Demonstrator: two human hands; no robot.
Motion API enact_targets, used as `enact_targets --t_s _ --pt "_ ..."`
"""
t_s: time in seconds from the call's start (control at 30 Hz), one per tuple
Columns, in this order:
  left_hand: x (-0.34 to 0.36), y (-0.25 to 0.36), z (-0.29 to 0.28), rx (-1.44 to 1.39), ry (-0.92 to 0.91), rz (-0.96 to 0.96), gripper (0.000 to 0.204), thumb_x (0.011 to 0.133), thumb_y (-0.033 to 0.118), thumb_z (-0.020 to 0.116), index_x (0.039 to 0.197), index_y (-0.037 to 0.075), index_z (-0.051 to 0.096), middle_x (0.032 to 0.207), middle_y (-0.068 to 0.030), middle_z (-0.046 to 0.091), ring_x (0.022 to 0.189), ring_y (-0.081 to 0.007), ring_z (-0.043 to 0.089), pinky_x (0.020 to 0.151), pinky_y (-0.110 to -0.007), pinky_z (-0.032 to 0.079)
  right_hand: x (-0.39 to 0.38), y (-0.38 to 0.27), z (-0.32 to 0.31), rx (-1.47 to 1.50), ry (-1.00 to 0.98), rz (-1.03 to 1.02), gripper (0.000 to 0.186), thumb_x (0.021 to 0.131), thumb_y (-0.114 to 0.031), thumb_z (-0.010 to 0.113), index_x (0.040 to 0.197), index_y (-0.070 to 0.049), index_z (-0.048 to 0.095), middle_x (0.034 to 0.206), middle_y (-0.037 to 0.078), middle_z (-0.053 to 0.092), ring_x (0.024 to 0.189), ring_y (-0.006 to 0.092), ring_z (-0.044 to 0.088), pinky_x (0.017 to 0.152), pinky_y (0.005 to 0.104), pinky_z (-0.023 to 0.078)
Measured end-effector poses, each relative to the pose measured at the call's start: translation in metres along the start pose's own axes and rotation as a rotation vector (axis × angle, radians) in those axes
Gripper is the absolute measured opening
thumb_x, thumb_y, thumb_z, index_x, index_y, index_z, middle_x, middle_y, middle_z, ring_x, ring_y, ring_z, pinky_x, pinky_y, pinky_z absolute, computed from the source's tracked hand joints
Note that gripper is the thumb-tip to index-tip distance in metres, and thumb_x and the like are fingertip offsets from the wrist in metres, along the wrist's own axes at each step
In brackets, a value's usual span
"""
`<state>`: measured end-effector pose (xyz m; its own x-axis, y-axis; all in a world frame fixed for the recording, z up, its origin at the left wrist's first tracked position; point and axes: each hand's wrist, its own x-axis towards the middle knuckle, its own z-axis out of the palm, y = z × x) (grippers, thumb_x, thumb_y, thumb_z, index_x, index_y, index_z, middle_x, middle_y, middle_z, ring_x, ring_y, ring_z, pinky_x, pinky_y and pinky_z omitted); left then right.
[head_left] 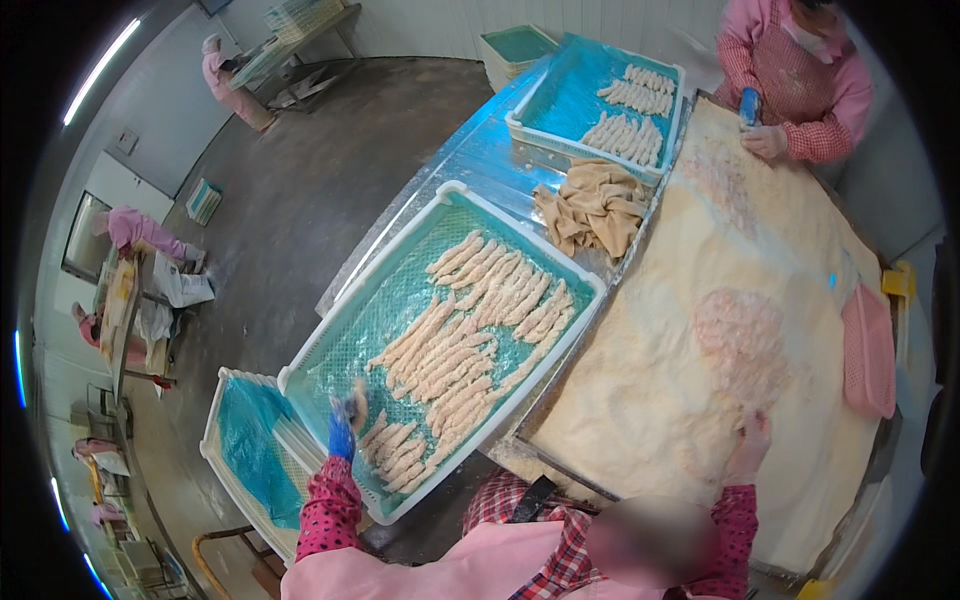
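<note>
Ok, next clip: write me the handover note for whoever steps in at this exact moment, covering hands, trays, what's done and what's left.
Left hand, in a blue glove, holds a breaded strip over the near corner of the near tray. Right hand rests in the crumb bed, near a patch of uncoated pieces.
Done: the near tray holds several rows of breaded strips, its left part bare; the far tray holds two rows.
Left: uncoated pieces on the crumbs; a lined empty tray sits lower left.

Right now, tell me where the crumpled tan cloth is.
In the head view, the crumpled tan cloth lies upper centre, between the near tray of breaded strips and the far tray, beside the crumb table.
</note>
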<state>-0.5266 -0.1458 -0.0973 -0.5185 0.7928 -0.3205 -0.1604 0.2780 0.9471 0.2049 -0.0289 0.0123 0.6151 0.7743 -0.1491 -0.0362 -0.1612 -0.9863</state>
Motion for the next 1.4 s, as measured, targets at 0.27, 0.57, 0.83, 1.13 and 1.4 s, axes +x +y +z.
enact_targets --t_s 0.27,0.57,0.83,1.13,1.4 --pt "-0.026 0.076 0.151 0.021 0.026 0.160 0.056 0.097 0.043 0.029 0.134 0.003 0.042 0.130 -0.0145 0.049 0.118 -0.0239 0.047 0.103 -0.036 0.032 -0.036 -0.040 0.011 -0.701 -0.689 -0.557 0.018 0.077 -0.010 0.061 0.093 -0.002 0.064 0.098 0.016 0.064 0.097 0.0303 0.058 0.089 0.0380 0.043" --pt "-0.124 0.098 0.424 0.789 -1.118 0.920 0.051 0.083 0.035 0.062 0.123 0.006 0.051 0.119 -0.0153 0.055 0.112 -0.0307 0.050 0.095 -0.040 0.039 -0.085 0.010 -0.030 -1.034 -0.445 -0.464 0.030 0.084 -0.014 0.061 0.112 -0.002 0.060 0.107 0.017 0.063 0.098 0.0264 0.060 0.086 0.0335 0.046" --pt "-0.180 0.025 0.526 0.184 -1.120 0.266 0.036 0.085 0.012 0.057 0.120 0.004 0.053 0.111 -0.0135 0.059 0.101 -0.0256 0.057 0.087 -0.033 0.046 -0.091 -0.015 -0.013 0.073 -0.041 0.217 0.027 0.085 -0.007 0.060 0.111 -0.002 0.060 0.106 0.013 0.063 0.096 0.0163 0.059 0.083 0.0253 0.047" --pt "-0.213 0.068 0.501 -0.837 -1.106 -0.810 0.046 0.094 0.015 0.044 0.138 0.005 0.034 0.132 -0.0120 0.045 0.118 -0.0226 0.046 0.101 -0.030 0.036 -0.124 -0.041 0.034 -0.661 -0.487 -0.518 0.028 0.086 -0.017 0.055 0.112 -0.007 0.062 0.113 0.012 0.061 0.108 0.0271 0.054 0.094 0.0386 0.041" --pt "-0.248 0.062 0.510 -0.888 -0.797 -0.604 0.049 0.097 0.038 0.035 0.138 0.010 0.035 0.135 -0.0093 0.043 0.122 -0.0206 0.042 0.102 -0.034 0.035 -0.094 -0.046 0.060 -0.821 -0.374 -0.749 0.047 0.095 -0.037 0.032 0.131 -0.011 0.048 0.146 0.011 0.031 0.138 0.0303 0.016 0.112 0.0464 0.007"
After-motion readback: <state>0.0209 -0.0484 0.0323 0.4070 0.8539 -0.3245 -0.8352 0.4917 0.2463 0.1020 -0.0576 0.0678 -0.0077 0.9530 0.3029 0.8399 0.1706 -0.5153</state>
